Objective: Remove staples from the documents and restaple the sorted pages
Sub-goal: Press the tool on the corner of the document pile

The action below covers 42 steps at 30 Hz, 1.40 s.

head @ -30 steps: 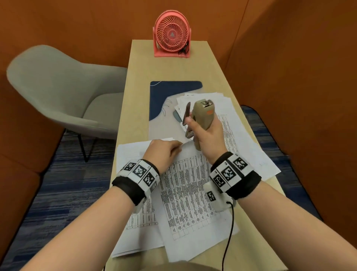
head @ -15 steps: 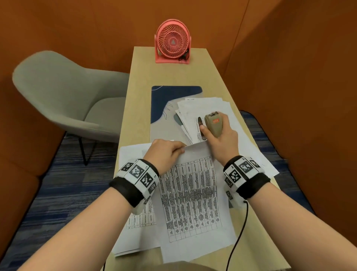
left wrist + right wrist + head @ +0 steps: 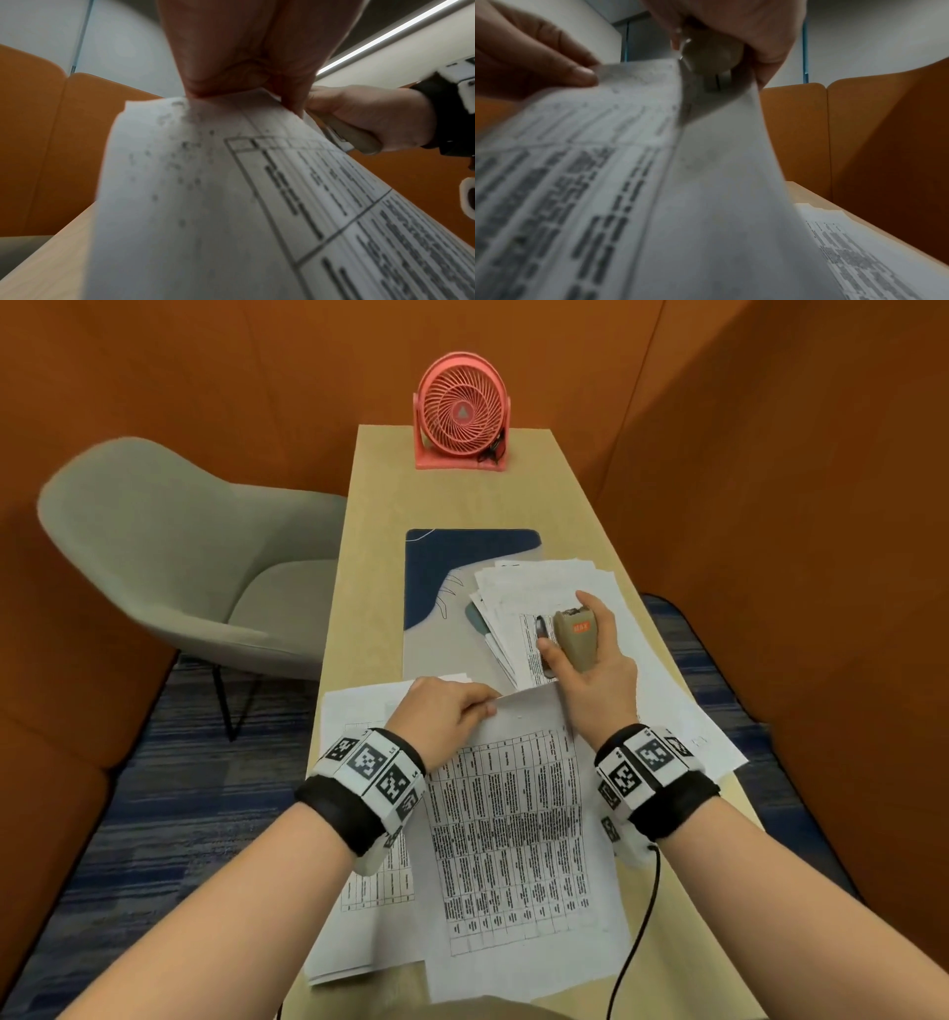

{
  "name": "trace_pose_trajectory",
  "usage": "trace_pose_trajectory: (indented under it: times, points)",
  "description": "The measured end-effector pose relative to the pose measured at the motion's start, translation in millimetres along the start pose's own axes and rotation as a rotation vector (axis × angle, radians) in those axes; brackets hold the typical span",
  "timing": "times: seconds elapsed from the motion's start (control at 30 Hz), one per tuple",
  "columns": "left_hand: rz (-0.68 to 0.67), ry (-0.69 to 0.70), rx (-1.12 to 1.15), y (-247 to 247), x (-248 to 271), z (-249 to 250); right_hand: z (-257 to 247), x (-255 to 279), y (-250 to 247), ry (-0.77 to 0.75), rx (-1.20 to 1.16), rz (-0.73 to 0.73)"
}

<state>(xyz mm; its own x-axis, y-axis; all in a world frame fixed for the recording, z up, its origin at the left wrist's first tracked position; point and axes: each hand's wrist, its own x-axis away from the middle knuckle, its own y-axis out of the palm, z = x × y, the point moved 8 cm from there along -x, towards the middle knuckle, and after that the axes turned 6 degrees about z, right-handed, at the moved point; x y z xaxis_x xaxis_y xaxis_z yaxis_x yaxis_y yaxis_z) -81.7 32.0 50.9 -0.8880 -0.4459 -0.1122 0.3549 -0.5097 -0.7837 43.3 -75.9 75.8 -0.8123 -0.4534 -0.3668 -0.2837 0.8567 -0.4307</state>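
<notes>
I pinch the document (image 3: 513, 839) top edge with my left hand (image 3: 447, 716) near the desk's front edge; my right hand (image 3: 598, 680) grips the stapler (image 3: 575, 639) at its corner. Restapling seems underway; another loose stack (image 3: 560, 588) waits behind.

Pink desk fan (image 3: 460, 410) upright at far end of light wood table (image 3: 382, 516), facing the camera, on a flat pink base. Blue and grey desk mat (image 3: 436, 608) lies mid-table, nearer than the fan and well apart from it. Grey shell chair (image 3: 169, 552) with thin dark legs stands left of the table, just beside its edge. Orange padded walls (image 3: 770, 454) enclose the booth on the back and both sides. Blue striped carpet (image 3: 154, 788) covers the floor. A lit ceiling strip (image 3: 385, 38) shows in the left wrist view.
</notes>
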Motion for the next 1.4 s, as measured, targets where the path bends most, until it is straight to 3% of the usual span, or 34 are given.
trace_pose_trajectory:
  times: [0.17, 0.23, 0.3, 0.47, 0.57, 0.7, 0.83, 0.97, 1.03, 1.27, 1.4]
  points:
    - [0.016, -0.113, 0.030, -11.0, -0.5, -25.3, 4.2, -9.5, -32.2, 0.177, -0.235, 0.239]
    - [0.021, -0.176, -0.007, -20.7, -1.7, -38.2, 9.7, -13.0, -40.3, 0.275, -0.363, 0.251]
    - [0.024, -0.244, -0.076, -32.8, -3.0, -49.3, 14.1, -11.8, -35.6, 0.336, -0.452, 0.145]
    - [0.034, -0.300, -0.179, -59.2, -9.3, -56.6, 29.7, 22.2, 25.1, 0.456, -0.325, -0.481]
    - [0.053, -0.328, -0.194, -71.1, -15.9, -63.4, 43.5, 49.2, 58.7, 0.533, -0.261, -0.643]
    - [0.213, -0.412, -0.251, -76.7, -17.6, -88.0, 68.7, 61.3, 82.8, 0.698, -0.285, -0.473]
    - [0.294, -0.749, -0.056, -44.2, 12.0, -149.6, 88.9, 71.7, 107.5, 0.848, -0.277, -0.397]
    - [0.107, -1.109, 0.142, 14.3, 63.2, -202.6, 105.0, 79.5, 125.9, 0.862, -0.136, -0.447]
    - [0.051, -1.209, 0.214, 33.2, 81.2, -210.4, 108.5, 81.6, 133.3, 0.825, -0.026, -0.506]
    - [0.117, -1.287, 0.190, 43.1, 91.2, -216.1, 107.8, 103.3, 157.5, 0.819, 0.150, -0.689]
    - [0.098, -1.314, 0.150, 39.9, 90.7, -210.7, 104.5, 106.4, 162.8, 0.768, 0.153, -0.660]
